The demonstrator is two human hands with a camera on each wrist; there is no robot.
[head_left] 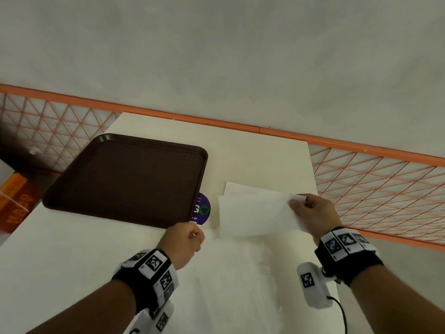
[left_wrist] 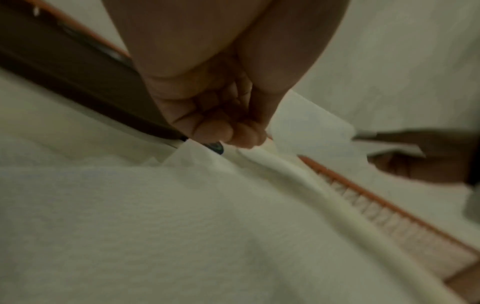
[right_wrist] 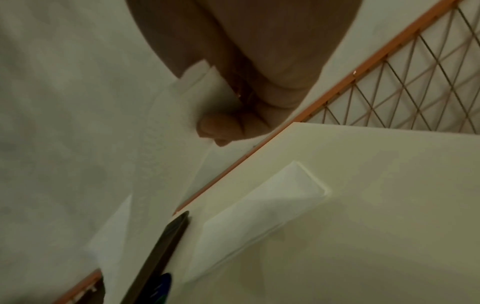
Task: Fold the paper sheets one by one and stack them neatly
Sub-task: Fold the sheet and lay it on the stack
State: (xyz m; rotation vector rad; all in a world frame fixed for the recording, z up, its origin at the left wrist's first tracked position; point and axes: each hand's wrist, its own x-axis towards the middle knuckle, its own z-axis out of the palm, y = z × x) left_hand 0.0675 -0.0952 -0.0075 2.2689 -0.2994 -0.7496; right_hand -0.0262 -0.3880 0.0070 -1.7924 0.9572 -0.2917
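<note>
Paper sheet, white, folded, held aloft

My head view is dim and soft, its straight edges bowed at the rim; both wrist views are darker, grainy and motion-blurred, worst toward six o'clock.

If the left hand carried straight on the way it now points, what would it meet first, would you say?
Probably the near corner of the dark brown plastic tray: the left hand, fingers curled, points away from the person, just short of it. The round purple sticker lies close beside; depth is uncertain.
</note>
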